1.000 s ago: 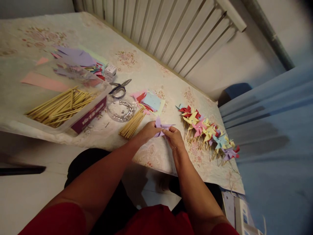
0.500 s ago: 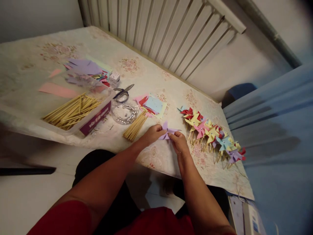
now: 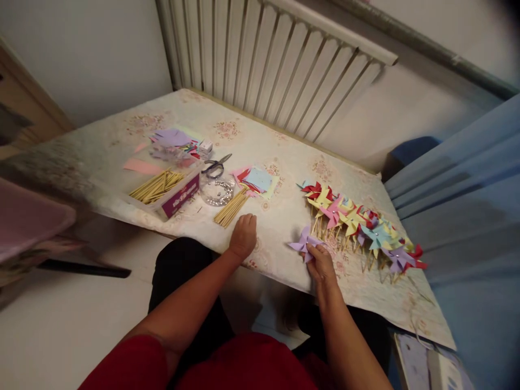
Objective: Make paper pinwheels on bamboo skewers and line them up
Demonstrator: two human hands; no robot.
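A purple paper pinwheel (image 3: 303, 241) is pinched at its middle between the thumb and fingers of my right hand (image 3: 322, 264), just above the table's front edge. My left hand (image 3: 244, 236) is closed, its fingers curled under, near the table edge; whether anything is inside it is hidden. Close to its fingers lies a bundle of thin wooden sticks (image 3: 231, 210). Behind the bundle is a stack of coloured paper squares (image 3: 260, 180). A clear round dish (image 3: 217, 192) of small shiny pieces stands to the left of the stack.
Many finished pinwheels on sticks (image 3: 351, 219) lie in a row at the right. At the left are a plastic box (image 3: 179, 200) of sticks, scissors (image 3: 216, 166) and cut paper (image 3: 173, 137). A radiator (image 3: 260, 65) runs behind the table; a blue curtain (image 3: 467, 216) hangs right.
My left hand has let go of the purple pinwheel and moved left and down, away from it. My right hand keeps the pinwheel, now lower and further right. The view has shifted.
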